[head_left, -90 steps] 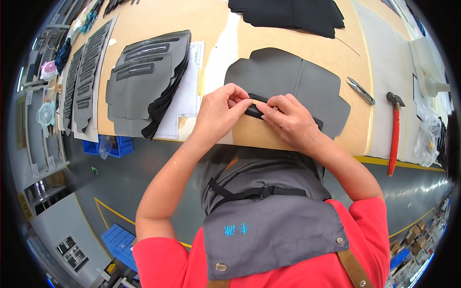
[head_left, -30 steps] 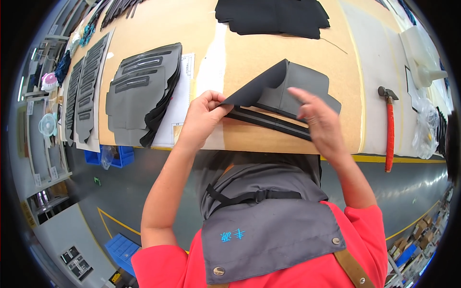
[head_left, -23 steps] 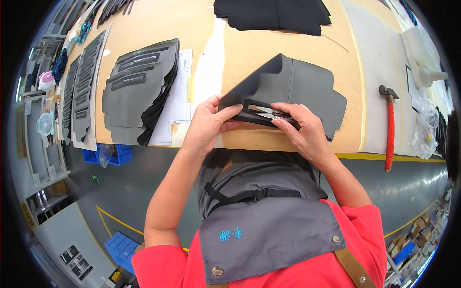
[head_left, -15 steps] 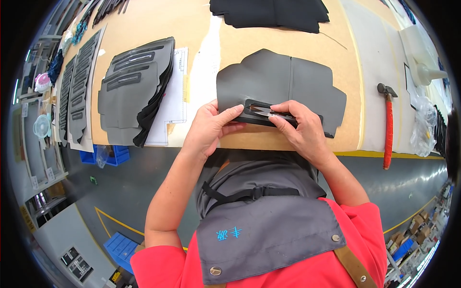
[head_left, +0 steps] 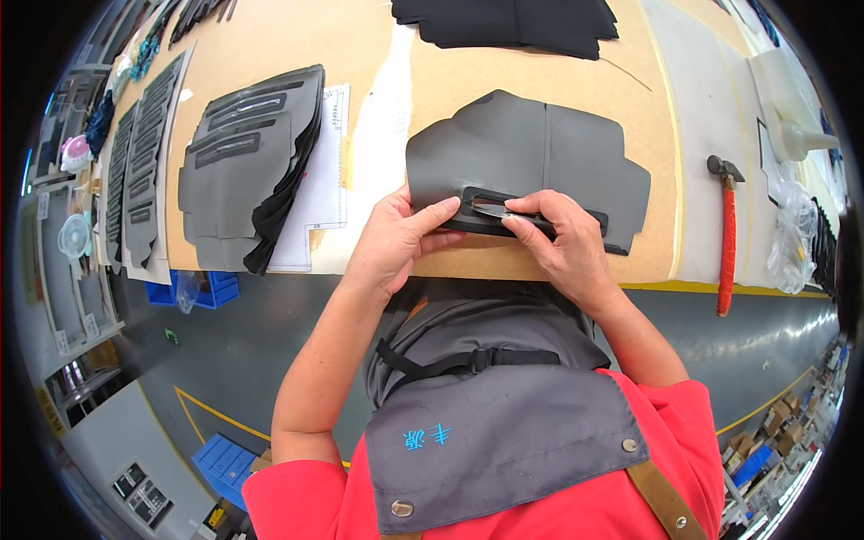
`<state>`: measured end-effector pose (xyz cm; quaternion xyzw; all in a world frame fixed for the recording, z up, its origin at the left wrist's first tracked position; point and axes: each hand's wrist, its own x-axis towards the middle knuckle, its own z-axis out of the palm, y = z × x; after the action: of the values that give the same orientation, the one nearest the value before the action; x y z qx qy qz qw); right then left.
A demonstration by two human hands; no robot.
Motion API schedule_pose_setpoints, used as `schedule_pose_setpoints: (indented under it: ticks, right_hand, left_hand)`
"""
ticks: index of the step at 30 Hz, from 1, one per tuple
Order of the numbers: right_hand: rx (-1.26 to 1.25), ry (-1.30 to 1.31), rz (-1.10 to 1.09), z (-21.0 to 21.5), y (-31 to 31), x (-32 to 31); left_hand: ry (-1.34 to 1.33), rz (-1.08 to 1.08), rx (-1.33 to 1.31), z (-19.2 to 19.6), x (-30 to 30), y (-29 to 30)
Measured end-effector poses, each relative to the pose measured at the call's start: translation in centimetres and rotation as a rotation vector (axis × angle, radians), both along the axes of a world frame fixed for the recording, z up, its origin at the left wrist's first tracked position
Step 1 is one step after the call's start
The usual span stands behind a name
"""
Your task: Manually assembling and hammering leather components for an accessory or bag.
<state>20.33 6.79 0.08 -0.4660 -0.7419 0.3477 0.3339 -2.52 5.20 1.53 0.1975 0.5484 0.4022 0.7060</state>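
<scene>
A grey cut panel [head_left: 504, 144] of sheet material lies at the table's front edge, with a seam line down it. Along its near edge runs a black-bordered long slot [head_left: 470, 194]. My left hand [head_left: 400, 232] pinches the panel beside the slot's left end, thumb on top and fingers curled below. In my right hand [head_left: 571, 247] is a pair of small thread snips [head_left: 489, 209], gripped between thumb and fingers. The blades point left over the slot and look nearly together; the rest of the snips is mostly hidden by my fingers.
On the left are a stack of grey panels [head_left: 238, 175] with slots, a white paper pattern [head_left: 317, 211] and more slotted pieces [head_left: 151, 162]. Black panels [head_left: 504, 25] lie at the back. A red-handled hammer [head_left: 727, 234] and clear plastic bag [head_left: 795, 238] are at the right.
The snips' blades have come closer together over the slot. Both hands keep nearly the same place on the panel. The view has shifted slightly.
</scene>
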Motion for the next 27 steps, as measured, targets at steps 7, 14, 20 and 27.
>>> schedule_pose_setpoints:
  ticks: [7,14,20,27]
  right_hand:
    - [-0.013,0.003,-0.016,-0.1,-0.3,0.0]
    - [-0.079,0.001,-0.029,0.4,-0.4,-0.1]
    - [-0.050,0.000,-0.009,0.0,0.2,0.0]
    - [0.061,-0.042,-0.411,1.9,3.6,6.0]
  left_hand:
    - [-0.012,0.001,0.005,-0.2,0.1,-0.2]
    - [-0.016,-0.004,0.002,-0.3,-0.1,-0.3]
    - [-0.017,0.015,0.006,-0.5,-0.1,0.2]
    - [0.026,-0.064,0.031,0.4,0.1,0.3]
